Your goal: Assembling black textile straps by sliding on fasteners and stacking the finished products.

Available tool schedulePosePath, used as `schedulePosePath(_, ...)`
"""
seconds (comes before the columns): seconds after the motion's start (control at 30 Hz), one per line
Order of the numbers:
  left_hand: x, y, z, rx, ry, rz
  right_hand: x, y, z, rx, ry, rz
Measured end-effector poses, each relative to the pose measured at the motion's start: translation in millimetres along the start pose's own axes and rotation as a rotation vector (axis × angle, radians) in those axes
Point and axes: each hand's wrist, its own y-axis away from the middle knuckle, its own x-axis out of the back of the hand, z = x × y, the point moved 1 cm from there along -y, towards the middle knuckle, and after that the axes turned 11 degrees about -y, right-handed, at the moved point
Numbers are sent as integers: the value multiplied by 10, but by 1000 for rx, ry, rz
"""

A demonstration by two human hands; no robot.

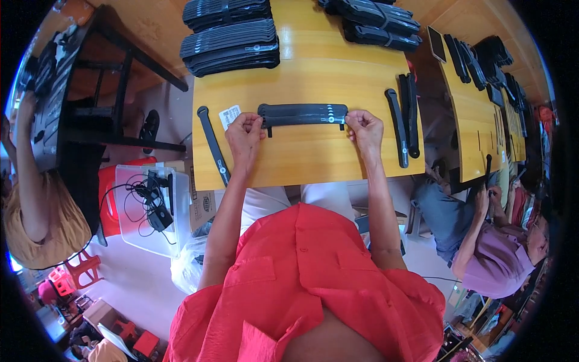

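In front of me on the yellow table lies a short, flat stack of black straps (301, 113), with white marks near its right end. My left hand (245, 139) pinches the stack's left end, thumb against fingertips. At the opposite end my right hand (366, 131) closes on its lower right corner. Two small black tabs stick out below the stack's near edge. A white printed label (229, 116) lies just behind my left hand. Left of that hand rests a single black strap (212, 143). Further right of my right hand is another loose black strap (396, 128), beside more straps (409, 114).
Thick bundles of black straps (230, 48) stand at the table's (301, 163) far left, others (383, 33) at far right. A clear plastic bin (148, 211) with black cables stands left. People work on both sides, one at another table (467, 120) on the right.
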Motion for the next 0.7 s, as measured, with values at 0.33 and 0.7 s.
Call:
schedulePosePath(0.33,-21,3,-12,-41,3,54,-12,-6,22,9,-37,-10)
schedulePosePath(0.7,-19,-6,-42,-49,27,39,1,-17,41,26,20,3)
